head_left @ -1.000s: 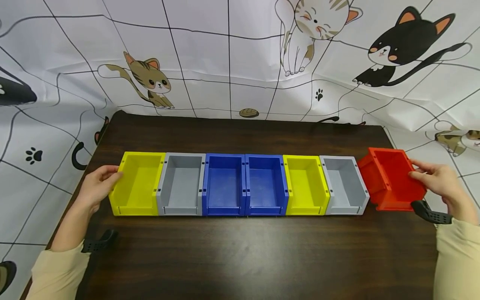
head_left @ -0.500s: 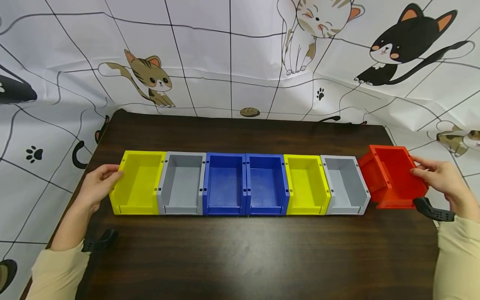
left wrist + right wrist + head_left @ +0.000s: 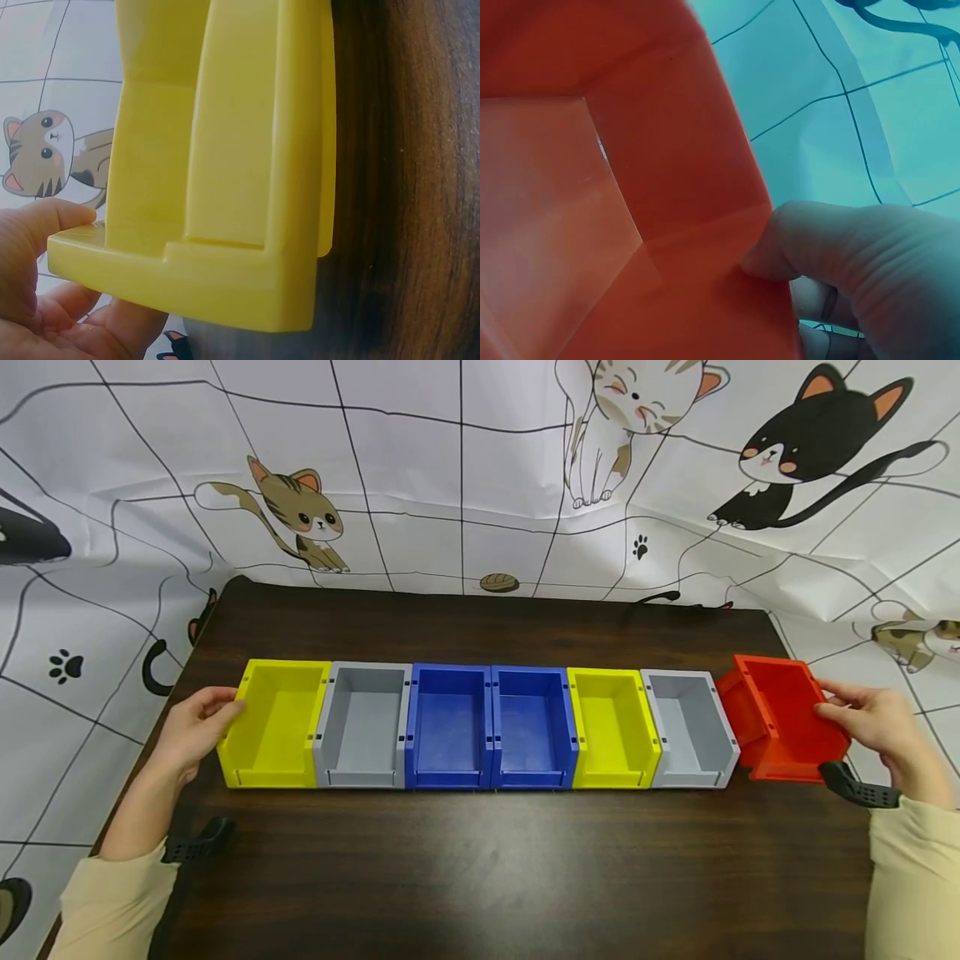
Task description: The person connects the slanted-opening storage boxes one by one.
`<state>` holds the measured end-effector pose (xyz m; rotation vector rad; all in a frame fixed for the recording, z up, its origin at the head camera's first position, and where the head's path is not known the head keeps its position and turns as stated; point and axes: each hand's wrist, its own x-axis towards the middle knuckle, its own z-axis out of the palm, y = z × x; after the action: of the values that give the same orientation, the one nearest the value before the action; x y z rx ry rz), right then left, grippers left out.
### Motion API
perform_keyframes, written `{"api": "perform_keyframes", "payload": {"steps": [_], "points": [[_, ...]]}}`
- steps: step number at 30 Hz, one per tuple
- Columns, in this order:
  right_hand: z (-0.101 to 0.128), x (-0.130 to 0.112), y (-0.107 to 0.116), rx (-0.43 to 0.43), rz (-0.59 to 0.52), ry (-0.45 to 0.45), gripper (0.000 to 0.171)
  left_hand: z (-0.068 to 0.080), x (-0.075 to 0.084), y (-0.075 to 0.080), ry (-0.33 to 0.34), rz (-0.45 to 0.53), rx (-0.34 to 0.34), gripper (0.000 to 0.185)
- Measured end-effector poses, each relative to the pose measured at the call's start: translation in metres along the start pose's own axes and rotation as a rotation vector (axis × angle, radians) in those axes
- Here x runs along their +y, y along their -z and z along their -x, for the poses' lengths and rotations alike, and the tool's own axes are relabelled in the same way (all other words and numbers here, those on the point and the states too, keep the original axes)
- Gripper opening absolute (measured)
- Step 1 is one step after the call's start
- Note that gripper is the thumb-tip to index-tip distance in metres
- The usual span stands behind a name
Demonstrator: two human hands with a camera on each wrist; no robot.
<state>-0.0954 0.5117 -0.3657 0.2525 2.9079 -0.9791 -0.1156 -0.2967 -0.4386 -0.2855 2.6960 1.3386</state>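
My left hand (image 3: 197,732) holds the left wall of a yellow storage bin (image 3: 279,727) at the row's left end. In the left wrist view the thumb lies at the rim of this yellow bin (image 3: 232,150), with fingers on its outer side. My right hand (image 3: 877,722) pinches the right wall of a red storage bin (image 3: 795,718), which stands tilted beside the row's right end. The right wrist view shows the thumb inside the red bin (image 3: 682,135) and the fingers outside, partly hidden. The red bin's left side meets or nearly meets the grey bin (image 3: 690,727).
Between the end bins, a grey bin (image 3: 365,727), two blue bins (image 3: 452,727) and another yellow bin (image 3: 613,727) stand side by side. All lie on a dark wooden table (image 3: 480,868). A white cat-print cloth (image 3: 412,468) hangs behind and at the sides.
The red bin and my right hand shifted slightly right and up, then back left and down. My left hand and the rest of the row have stayed put.
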Motion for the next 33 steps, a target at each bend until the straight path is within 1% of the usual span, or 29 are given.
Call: {"api": "perform_keyframes", "payload": {"steps": [2, 6, 8, 9, 11, 14, 17, 18, 21, 24, 25, 27, 29, 30, 33], "points": [[-0.001, -0.001, -0.001, 0.002, -0.009, -0.001, 0.050, -0.007, -0.013, 0.000, -0.006, 0.001, 0.015, 0.060], [-0.002, -0.003, -0.004, -0.017, -0.046, -0.005, 0.051, -0.026, -0.045, -0.003, -0.008, -0.020, 0.066, 0.070], [-0.003, -0.004, -0.005, -0.017, -0.038, -0.011, 0.051, -0.031, -0.052, -0.001, -0.028, -0.013, 0.040, 0.073], [-0.003, -0.004, -0.005, -0.018, -0.029, -0.011, 0.051, -0.032, -0.054, -0.002, -0.026, -0.016, 0.047, 0.073], [-0.004, -0.005, -0.006, -0.008, -0.013, -0.003, 0.051, -0.029, -0.050, -0.002, -0.018, -0.014, 0.042, 0.075], [-0.006, -0.006, -0.005, 0.032, 0.001, 0.032, 0.043, -0.019, -0.035, -0.001, -0.009, -0.023, 0.027, 0.075], [-0.007, -0.006, -0.004, 0.052, -0.034, 0.060, 0.042, -0.008, -0.016, 0.000, -0.003, -0.027, 0.015, 0.069], [-0.006, -0.006, -0.004, 0.057, -0.038, 0.065, 0.043, -0.004, -0.010, 0.000, 0.013, -0.024, 0.022, 0.066], [-0.004, -0.003, -0.004, 0.058, -0.076, 0.063, 0.045, 0.003, 0.000, 0.000, 0.002, -0.005, 0.015, 0.059], [-0.002, 0.000, -0.005, 0.065, -0.116, 0.058, 0.045, 0.002, 0.000, -0.001, 0.011, 0.012, 0.025, 0.057], [-0.002, 0.000, -0.005, 0.069, -0.122, 0.054, 0.046, 0.001, -0.003, -0.001, -0.011, 0.015, 0.012, 0.059], [-0.003, -0.001, -0.006, 0.074, -0.114, 0.047, 0.046, -0.003, -0.009, -0.001, -0.001, -0.003, 0.029, 0.062], [-0.006, -0.005, -0.006, 0.068, -0.065, 0.045, 0.044, -0.008, -0.016, -0.001, 0.016, -0.013, 0.041, 0.064], [-0.008, -0.007, -0.005, 0.062, -0.037, 0.043, 0.044, -0.009, -0.020, -0.001, 0.004, -0.031, 0.037, 0.067], [-0.012, -0.011, -0.005, 0.042, 0.023, 0.041, 0.045, -0.016, -0.033, -0.001, 0.002, -0.028, 0.049, 0.070]]}}
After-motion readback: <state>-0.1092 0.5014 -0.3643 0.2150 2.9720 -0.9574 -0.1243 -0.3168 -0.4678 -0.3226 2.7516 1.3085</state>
